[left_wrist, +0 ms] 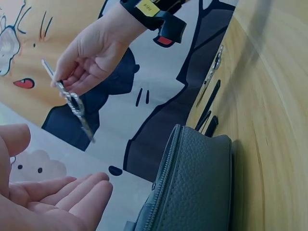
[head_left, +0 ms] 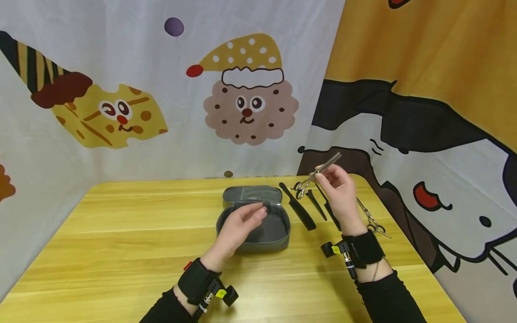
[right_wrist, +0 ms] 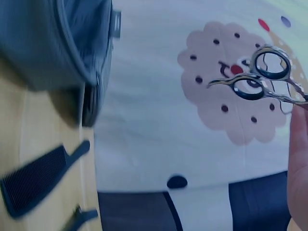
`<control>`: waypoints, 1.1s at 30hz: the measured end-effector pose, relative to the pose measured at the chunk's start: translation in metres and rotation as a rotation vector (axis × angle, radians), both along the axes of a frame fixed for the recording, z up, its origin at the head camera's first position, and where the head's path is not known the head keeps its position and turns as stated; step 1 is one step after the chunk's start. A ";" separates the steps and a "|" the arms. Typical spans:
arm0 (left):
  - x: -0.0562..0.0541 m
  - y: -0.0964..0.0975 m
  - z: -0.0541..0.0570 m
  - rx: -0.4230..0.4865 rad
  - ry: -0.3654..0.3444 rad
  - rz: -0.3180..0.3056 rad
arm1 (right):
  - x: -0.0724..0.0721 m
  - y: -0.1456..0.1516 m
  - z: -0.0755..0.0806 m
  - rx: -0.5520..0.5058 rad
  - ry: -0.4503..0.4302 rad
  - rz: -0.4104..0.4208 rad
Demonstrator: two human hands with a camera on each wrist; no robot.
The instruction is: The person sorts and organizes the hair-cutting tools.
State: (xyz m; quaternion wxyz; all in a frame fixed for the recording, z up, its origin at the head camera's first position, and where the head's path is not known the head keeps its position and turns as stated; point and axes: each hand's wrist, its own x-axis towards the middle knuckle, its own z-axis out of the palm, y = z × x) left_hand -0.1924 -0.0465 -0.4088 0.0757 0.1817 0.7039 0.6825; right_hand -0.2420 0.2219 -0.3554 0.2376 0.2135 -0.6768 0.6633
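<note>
My right hand (head_left: 342,195) pinches a pair of silver hairdressing scissors (head_left: 330,162) around the middle, raised above the table. The blades point up and right, and the finger rings (right_wrist: 281,97) hang toward the left. Over the near left side of a grey zip case (head_left: 262,246) hovers my left hand (head_left: 239,228), its fingers relaxed and holding nothing. The case's lid (head_left: 230,194) is folded back, and the part of its inside that shows is bare. In the left wrist view, the scissors (left_wrist: 76,105) hang beyond my left fingers (left_wrist: 89,197).
Right of the case lie a wide black comb (head_left: 304,215), a black hair clip (head_left: 317,206) and a slim black comb (head_left: 328,208), partly behind my right hand. Another pair of scissors (head_left: 370,219) lies near the table's right edge. A printed curtain (head_left: 181,157) hangs behind the table.
</note>
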 end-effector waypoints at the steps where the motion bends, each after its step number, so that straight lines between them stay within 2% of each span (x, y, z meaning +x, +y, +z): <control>1: -0.001 0.000 0.000 0.031 -0.024 -0.002 | 0.000 -0.003 -0.001 -0.025 0.013 0.018; 5: -0.002 -0.001 -0.001 0.136 -0.074 -0.024 | 0.002 -0.014 -0.002 -0.076 0.055 0.063; 10: -0.005 0.000 -0.004 0.244 -0.096 -0.004 | 0.004 -0.026 -0.005 -0.080 0.079 0.109; 15: -0.007 0.005 -0.001 0.350 -0.141 0.021 | 0.008 -0.036 -0.010 -0.067 0.085 0.175; 22: -0.007 0.012 0.006 0.369 -0.147 0.062 | 0.009 -0.046 -0.020 -0.073 0.072 0.246; 33: -0.012 0.018 0.005 0.420 -0.139 0.155 | 0.007 -0.055 -0.032 -0.163 0.083 0.355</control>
